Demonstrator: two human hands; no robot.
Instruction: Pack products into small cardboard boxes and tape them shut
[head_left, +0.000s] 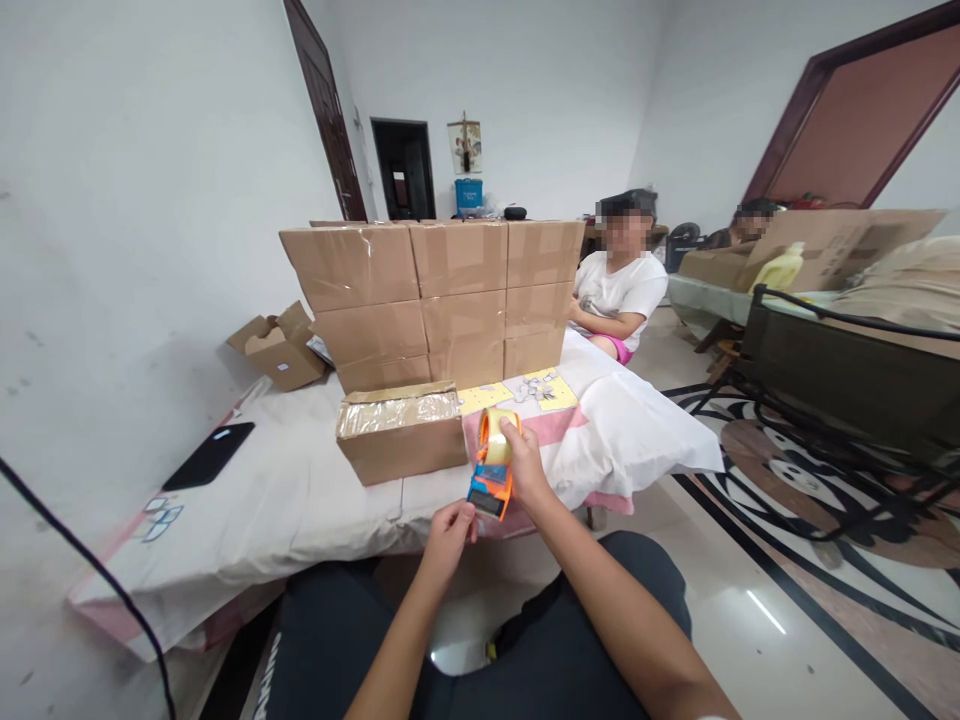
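Observation:
My right hand [523,462] grips an orange and blue tape dispenser [492,470] with a roll of clear tape, held above my lap in front of the table edge. My left hand [448,528] is closed in a pinch at the dispenser's lower end, seemingly on the tape end there. Just beyond the dispenser, a taped cardboard box [400,432] lies on the white sheet-covered table [300,490]. Behind it stands a stacked wall of sealed cardboard boxes [442,300].
A black phone [209,455] lies on the table at left. An open box [279,347] rests by the wall. A person in a white shirt [621,290] sits beyond the table; another person sits further right. A dark metal-framed cot [847,380] stands at right.

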